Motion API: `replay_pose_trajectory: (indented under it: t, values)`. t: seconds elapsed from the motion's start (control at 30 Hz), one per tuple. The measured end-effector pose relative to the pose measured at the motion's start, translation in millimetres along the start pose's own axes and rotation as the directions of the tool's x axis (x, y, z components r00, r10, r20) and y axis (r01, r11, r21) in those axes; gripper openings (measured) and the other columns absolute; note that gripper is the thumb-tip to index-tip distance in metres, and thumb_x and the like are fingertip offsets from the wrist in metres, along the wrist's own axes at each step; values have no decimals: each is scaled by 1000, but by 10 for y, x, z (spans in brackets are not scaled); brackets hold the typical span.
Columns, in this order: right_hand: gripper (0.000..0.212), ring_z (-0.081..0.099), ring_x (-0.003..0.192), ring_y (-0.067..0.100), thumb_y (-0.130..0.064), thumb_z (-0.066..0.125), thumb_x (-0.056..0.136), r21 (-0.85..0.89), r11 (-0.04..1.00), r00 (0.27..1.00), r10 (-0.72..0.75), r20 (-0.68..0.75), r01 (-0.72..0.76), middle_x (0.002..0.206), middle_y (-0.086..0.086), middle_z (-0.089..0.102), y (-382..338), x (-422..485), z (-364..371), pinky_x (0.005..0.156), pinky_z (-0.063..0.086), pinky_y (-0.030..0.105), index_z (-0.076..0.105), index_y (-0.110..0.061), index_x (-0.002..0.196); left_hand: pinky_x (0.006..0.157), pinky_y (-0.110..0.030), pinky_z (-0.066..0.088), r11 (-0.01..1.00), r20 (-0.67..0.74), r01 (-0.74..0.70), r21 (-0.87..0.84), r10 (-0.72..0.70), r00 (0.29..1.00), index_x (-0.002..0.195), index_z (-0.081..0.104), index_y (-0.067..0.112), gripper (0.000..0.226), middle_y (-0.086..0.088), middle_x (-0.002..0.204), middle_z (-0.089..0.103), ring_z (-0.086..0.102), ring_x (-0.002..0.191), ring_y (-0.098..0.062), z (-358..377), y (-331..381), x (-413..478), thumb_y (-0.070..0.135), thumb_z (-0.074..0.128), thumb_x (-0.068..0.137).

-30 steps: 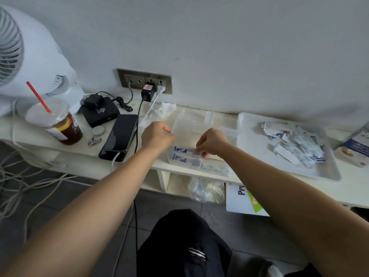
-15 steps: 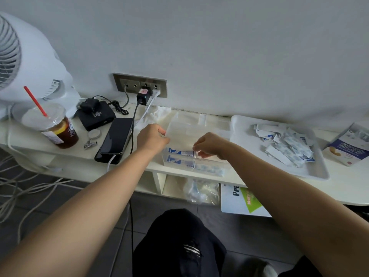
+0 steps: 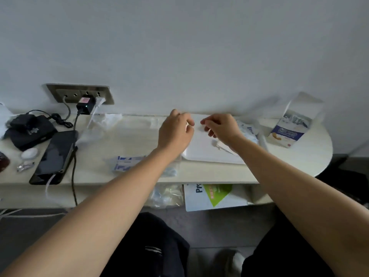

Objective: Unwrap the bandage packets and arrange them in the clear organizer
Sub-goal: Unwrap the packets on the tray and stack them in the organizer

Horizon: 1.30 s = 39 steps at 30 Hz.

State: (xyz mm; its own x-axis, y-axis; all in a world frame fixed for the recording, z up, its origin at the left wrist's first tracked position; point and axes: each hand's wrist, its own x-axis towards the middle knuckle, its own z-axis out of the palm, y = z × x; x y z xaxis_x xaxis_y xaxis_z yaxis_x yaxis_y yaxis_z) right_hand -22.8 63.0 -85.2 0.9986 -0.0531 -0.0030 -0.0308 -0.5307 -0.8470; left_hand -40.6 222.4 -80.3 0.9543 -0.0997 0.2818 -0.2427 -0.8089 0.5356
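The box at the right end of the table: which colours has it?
The box is white with a dark blue band; the head view shows it.

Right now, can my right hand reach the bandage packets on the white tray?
Probably yes: the right hand is over the white tray, the bandage packets lie right beside it, and nothing stands between.

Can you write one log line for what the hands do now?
left hand: over white tray, grip unclear | right hand: same | clear organizer: packets inside
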Motion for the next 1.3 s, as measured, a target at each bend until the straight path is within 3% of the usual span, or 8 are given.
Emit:
replay_pose_trajectory:
  t: [0.1,0.2,0.37,0.5,0.73,0.97,1.17,1.3]
  values:
    - [21,64,71,21,-8,54,85,-123,985,986,106,-129,-122,87,6,72,453,47,-349,68,51,32,73,-14,90,79,-31,48,999,156,-34,-27,38,987,97,68,21,20,-5,106,58,61,90,-24,432,260,71,15,51,89]
    - [22,63,96,22,-11,56,88,-265,943,967,145,-209,-199,107,5,69,848,101,-601,76,42,21,70,-14,104,83,-32,48,999,292,-37,-11,38,956,108,65,19,25,-6,116,59,61,97,-25,850,383,115,12,50,90]
    - [37,57,108,26,-23,65,87,-403,895,980,151,-132,-192,127,10,55,1211,197,-650,92,43,29,60,-12,122,94,-31,41,998,389,-58,5,52,920,130,54,18,41,-6,135,46,51,116,-25,1251,421,175,7,49,91]
    - [36,59,96,24,-20,72,80,-451,872,981,168,-93,-192,120,8,55,1342,251,-656,82,51,32,62,-18,114,95,-34,42,998,387,-8,66,-18,922,135,50,22,48,-8,133,43,45,121,-27,1416,425,262,15,56,88]
    - [52,56,106,26,-20,77,74,-479,858,983,167,-78,-184,126,8,51,1340,320,-678,83,48,33,56,-15,122,85,-33,44,990,371,34,136,-82,925,118,59,25,38,-6,121,45,44,117,-26,1488,388,340,21,66,81]
    - [38,59,89,19,-17,76,72,-347,914,977,181,-111,-209,102,4,65,1307,337,-744,71,47,28,62,-16,108,86,-31,45,992,387,41,118,-84,918,109,61,26,35,-5,117,49,51,109,-25,1388,340,350,25,74,77]
    - [44,54,78,15,-27,82,71,-370,919,987,158,33,-134,86,-1,59,1228,270,-821,64,38,24,62,-13,108,85,-32,47,994,405,31,105,-71,911,105,64,26,31,-4,115,52,55,105,-25,1351,335,354,22,74,76]
    - [38,55,85,15,-41,74,78,-458,883,985,157,78,-104,89,-2,59,1215,231,-748,74,44,26,65,-14,103,86,-31,47,996,417,23,91,-59,907,106,67,26,27,-5,113,54,57,103,-26,1319,323,347,22,69,80]
